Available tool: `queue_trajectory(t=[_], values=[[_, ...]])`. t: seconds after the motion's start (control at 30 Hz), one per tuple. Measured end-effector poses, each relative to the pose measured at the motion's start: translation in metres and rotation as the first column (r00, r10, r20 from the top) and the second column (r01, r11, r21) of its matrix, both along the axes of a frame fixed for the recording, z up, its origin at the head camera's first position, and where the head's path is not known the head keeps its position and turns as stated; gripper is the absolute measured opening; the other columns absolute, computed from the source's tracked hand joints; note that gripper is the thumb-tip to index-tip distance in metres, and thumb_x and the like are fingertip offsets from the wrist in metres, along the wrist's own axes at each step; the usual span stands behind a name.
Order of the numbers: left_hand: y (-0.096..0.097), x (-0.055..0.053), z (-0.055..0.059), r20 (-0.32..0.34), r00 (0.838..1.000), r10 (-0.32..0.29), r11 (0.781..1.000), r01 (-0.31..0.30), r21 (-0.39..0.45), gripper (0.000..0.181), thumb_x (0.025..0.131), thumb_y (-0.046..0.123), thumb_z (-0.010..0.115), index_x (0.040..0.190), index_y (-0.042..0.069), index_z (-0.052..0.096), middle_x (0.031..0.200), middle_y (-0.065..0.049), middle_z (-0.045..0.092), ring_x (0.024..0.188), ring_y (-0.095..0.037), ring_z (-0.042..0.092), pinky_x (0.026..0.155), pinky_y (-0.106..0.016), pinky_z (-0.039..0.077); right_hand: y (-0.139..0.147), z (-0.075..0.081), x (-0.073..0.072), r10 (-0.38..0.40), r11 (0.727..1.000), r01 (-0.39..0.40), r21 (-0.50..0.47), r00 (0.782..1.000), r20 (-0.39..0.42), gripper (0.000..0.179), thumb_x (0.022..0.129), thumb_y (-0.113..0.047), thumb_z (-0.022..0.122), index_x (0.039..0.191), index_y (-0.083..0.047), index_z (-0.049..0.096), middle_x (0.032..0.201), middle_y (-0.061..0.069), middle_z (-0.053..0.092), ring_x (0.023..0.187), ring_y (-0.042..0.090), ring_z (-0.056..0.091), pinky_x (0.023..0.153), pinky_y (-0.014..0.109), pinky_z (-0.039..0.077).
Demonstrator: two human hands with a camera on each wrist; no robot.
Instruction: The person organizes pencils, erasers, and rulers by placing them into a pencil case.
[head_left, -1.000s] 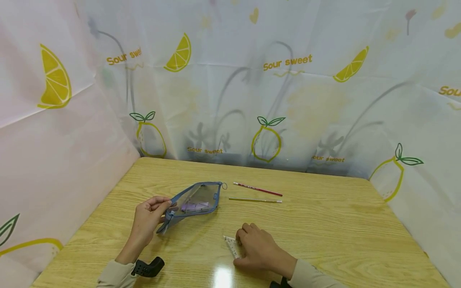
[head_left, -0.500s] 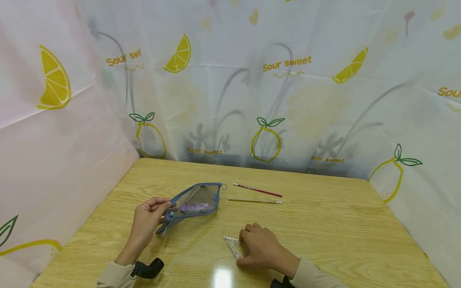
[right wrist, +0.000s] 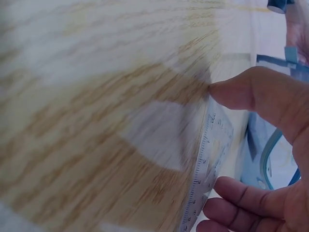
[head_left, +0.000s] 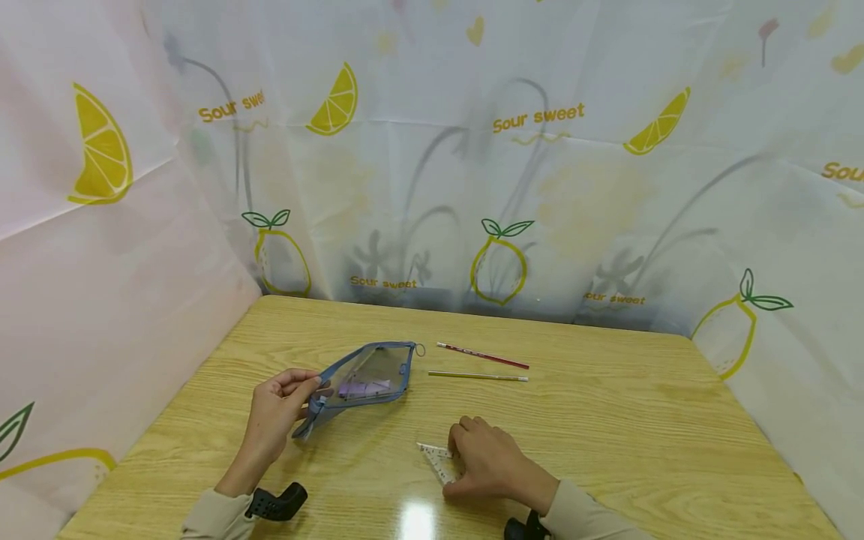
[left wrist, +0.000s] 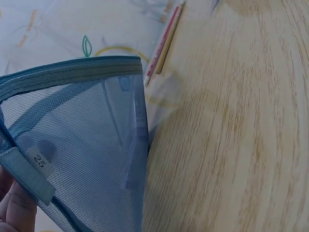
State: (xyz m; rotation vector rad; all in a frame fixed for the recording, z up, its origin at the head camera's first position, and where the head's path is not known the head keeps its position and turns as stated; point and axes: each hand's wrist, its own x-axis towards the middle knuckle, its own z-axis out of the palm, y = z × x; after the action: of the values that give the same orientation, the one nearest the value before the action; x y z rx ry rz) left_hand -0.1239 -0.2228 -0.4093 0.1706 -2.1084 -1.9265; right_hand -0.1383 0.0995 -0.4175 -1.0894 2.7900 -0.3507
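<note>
Left grip (head_left: 273,412) pinches the mesh pouch (left wrist: 87,140); right grip (head_left: 489,459) pinches the clear set square (right wrist: 200,166) between thumb and fingers, best lifted level.

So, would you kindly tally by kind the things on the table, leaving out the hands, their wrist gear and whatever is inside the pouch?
Pencils: 2 (red pencil, gold pencil)
Mesh pouch: 1
Clear set square: 1
Total: 4
</note>
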Motion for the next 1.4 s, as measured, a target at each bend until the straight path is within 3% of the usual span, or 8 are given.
queue_trajectory(t=[0.33,0.6,0.87,1.2,1.4], values=[[0.0005,-0.0004,0.0008,0.005,1.0,-0.003,1.0,0.003,0.001,0.026,0.096,0.011,0.063,0.106,-0.012,0.063,0.085,-0.006,0.072,0.077,-0.015,0.07,0.061,-0.031,0.056,-0.0001,0.0004,-0.0013,0.036,0.999,-0.034,0.026,0.995,-0.096,0.041,0.065,-0.049,0.077,0.084,-0.018,0.057,0.074,-0.011,0.042,0.066,0.006,0.04,0.054,0.023,0.038],[0.0013,-0.0013,0.0025,0.001,1.0,-0.007,1.0,0.007,0.02,0.027,0.095,0.012,0.064,0.106,-0.013,0.063,0.087,-0.007,0.073,0.079,-0.018,0.071,0.058,-0.029,0.055,-0.0004,-0.0006,-0.0033,0.051,0.998,-0.053,-0.022,0.995,-0.08,0.041,0.062,-0.041,0.079,0.087,-0.014,0.059,0.076,-0.01,0.044,0.062,0.004,0.04,0.052,0.021,0.038],[0.0005,-0.002,0.0023,-0.003,1.0,-0.002,1.0,0.002,0.025,0.026,0.096,0.011,0.064,0.105,-0.013,0.063,0.085,-0.006,0.073,0.078,-0.017,0.07,0.057,-0.028,0.055,0.002,-0.0014,-0.0055,0.078,0.994,-0.082,-0.072,0.995,-0.056,0.046,0.063,-0.034,0.079,0.098,-0.009,0.063,0.085,-0.008,0.048,0.071,0.006,0.042,0.055,0.019,0.04],[-0.0006,-0.0017,0.0004,-0.001,1.0,-0.011,1.0,0.011,0.004,0.027,0.096,0.013,0.064,0.107,-0.012,0.063,0.087,-0.007,0.073,0.078,-0.016,0.07,0.058,-0.029,0.055,0.0039,-0.0028,-0.0068,0.092,0.993,-0.1,-0.062,0.989,-0.115,0.048,0.067,-0.038,0.078,0.102,-0.007,0.065,0.089,-0.006,0.052,0.079,0.007,0.045,0.066,0.02,0.045],[-0.001,-0.0006,0.0001,0.005,1.0,-0.008,1.0,0.008,-0.017,0.027,0.096,0.014,0.063,0.108,-0.011,0.064,0.087,-0.006,0.073,0.076,-0.013,0.069,0.059,-0.03,0.056,0.0048,-0.0046,-0.0079,0.098,0.992,-0.109,-0.064,0.984,-0.148,0.048,0.068,-0.04,0.077,0.103,-0.007,0.066,0.09,-0.005,0.054,0.078,0.008,0.045,0.066,0.021,0.044]])
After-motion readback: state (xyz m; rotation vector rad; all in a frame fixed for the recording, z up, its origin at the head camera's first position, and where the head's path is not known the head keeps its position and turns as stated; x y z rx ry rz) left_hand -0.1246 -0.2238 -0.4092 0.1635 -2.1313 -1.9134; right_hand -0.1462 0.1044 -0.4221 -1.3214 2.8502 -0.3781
